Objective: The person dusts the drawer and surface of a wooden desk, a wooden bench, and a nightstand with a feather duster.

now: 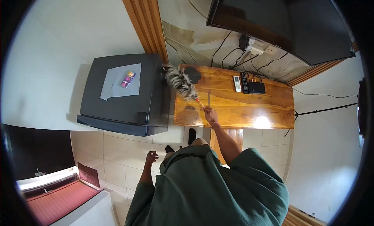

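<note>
My right hand (210, 115) is closed round the handle of a feather duster (181, 83), which has grey and white fluffy feathers. The duster's head lies over the left end of a varnished wooden table (230, 107), close to the side of a dark fridge (113, 109). Near the feathers is a dark round patch or object (192, 75) on the tabletop; I cannot tell which. My left hand (152, 157) hangs low above the tiled floor with its fingers loosely bent and apart, and holds nothing.
On the table stand a white remote (237, 83), a black remote (244, 82) and a black box (256, 88) with cables. A television (280, 23) hangs above. A cloth (113, 87) and a purple packet (127, 79) lie on the fridge. A tripod leg (327, 109) reaches in from the right.
</note>
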`<state>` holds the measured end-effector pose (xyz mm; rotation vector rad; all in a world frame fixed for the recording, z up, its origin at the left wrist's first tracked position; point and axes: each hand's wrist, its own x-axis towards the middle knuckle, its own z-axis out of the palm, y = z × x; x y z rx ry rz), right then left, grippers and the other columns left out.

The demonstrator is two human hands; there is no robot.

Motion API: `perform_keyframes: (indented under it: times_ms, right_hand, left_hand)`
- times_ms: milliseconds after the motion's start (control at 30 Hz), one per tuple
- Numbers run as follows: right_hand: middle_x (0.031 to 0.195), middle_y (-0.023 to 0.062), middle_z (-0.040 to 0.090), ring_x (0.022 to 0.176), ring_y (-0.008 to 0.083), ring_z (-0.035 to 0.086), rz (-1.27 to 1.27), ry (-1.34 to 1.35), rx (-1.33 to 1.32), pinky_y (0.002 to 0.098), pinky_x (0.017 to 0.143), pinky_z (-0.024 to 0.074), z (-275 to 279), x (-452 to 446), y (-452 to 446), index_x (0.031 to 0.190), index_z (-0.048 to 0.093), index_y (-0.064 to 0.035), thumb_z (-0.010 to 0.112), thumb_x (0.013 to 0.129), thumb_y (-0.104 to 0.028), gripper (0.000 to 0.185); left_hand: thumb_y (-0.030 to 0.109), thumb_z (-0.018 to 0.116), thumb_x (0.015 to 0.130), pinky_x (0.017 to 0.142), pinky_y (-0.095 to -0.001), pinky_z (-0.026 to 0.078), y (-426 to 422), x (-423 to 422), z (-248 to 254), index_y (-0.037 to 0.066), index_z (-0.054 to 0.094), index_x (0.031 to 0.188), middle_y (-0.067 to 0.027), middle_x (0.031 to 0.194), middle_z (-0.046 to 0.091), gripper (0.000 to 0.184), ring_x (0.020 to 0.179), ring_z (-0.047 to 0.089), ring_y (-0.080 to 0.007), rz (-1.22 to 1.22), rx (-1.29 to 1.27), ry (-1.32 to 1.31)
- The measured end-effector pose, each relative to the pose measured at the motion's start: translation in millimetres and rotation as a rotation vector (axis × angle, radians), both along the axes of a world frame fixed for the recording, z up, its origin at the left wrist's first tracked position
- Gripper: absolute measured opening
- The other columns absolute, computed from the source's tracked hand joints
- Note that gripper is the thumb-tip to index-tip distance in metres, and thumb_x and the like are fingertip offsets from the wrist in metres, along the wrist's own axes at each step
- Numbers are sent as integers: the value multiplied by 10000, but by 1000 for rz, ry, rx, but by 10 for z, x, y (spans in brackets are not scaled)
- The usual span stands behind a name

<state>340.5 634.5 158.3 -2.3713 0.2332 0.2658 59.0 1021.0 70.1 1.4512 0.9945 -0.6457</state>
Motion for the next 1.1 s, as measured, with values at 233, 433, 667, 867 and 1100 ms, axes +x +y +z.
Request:
perform_keyframes:
  times_ms: [233, 433, 667, 867, 1100]
  right_hand:
    - [755, 242, 592, 756, 444, 567, 25, -11, -57, 478, 639, 448, -109, -318, 80, 868, 563, -60, 409, 916, -399, 375]
    - [658, 221, 525, 644, 360, 553, -57, 12, 175, 412, 601, 423, -234, -532, 324, 807, 515, 10, 425, 918, -361, 397]
    - [656, 192, 562, 603, 355, 555, 128, -182, 137, 453, 572, 420, -231, 397, 944, 1102, 525, -48, 465, 888, -212, 276]
    - [809, 203, 640, 698, 367, 608, 545, -114, -522, 438, 631, 498, 785, 340, 1295, 1158, 565, -100, 455, 811, -73, 365]
    - [877, 161, 657, 878, 303, 626, 662, -8, -855, 425, 700, 511, 1568, 728, 1531, 916, 714, -199, 534, 774, -155, 234]
  left_hand:
    - [333, 526, 893, 619, -313, 443, -32, 108, 26, 132, 503, 1112, -46, 899, 619, 298, 771, 618, -153, -28, -35, -27]
    - [334, 534, 886, 583, -298, 445, -22, 134, 49, 119, 500, 1106, -58, 890, 626, 309, 745, 621, -150, -27, -49, -66]
    - [273, 526, 880, 517, -275, 446, 206, -238, -127, 103, 512, 1076, -59, 859, 633, 260, 692, 633, -147, -39, -53, -144]
    - [347, 549, 878, 568, -292, 462, 400, -709, -271, 120, 492, 1100, -65, 910, 623, 323, 756, 628, -153, 44, -114, -93]
    - [357, 544, 874, 650, -366, 452, 604, -1367, -467, 121, 476, 1130, -91, 932, 624, 355, 793, 622, -199, 128, -141, 12]
